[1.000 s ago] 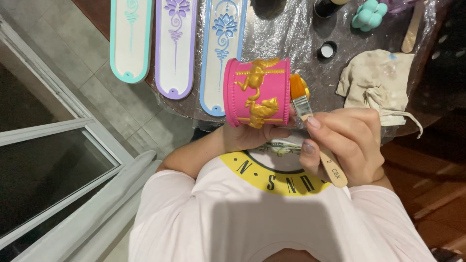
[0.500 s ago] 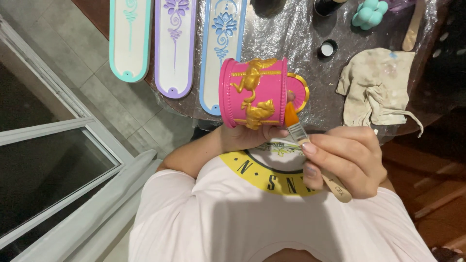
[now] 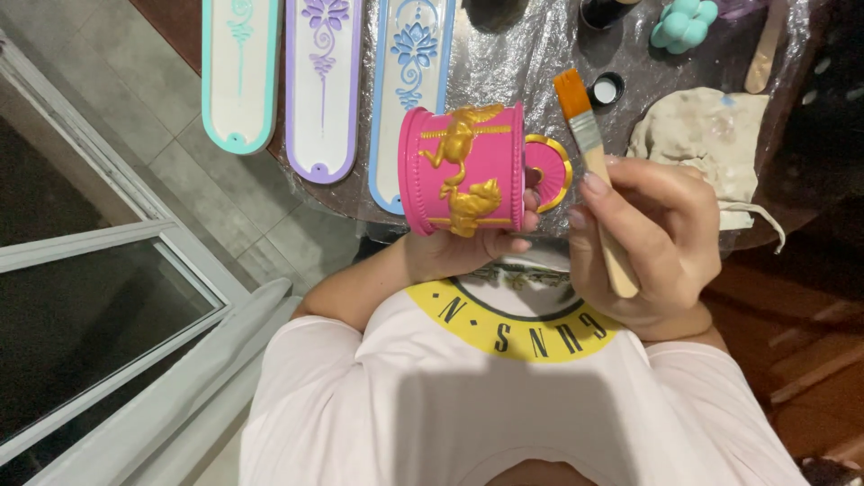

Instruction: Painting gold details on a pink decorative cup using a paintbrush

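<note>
Pink mug (image 3: 463, 169) clamped in your left hand (image 3: 454, 252), right hand (image 3: 652, 243) pinching the gold-loaded brush (image 3: 589, 153) beside the handle: mid-painting, steady strokes likely needed

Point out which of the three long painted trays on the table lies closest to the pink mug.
The blue-rimmed tray with the lotus design, rightmost of the three. Its lower end sits just behind the pink mug, while the purple tray and teal tray lie farther left.

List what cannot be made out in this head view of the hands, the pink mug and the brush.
- Left hand: mostly hidden behind the pink mug.
- Brush: handle middle covered by right hand.
- Dark pot: cut off by top edge.
- Mug interior: faces away.
</note>
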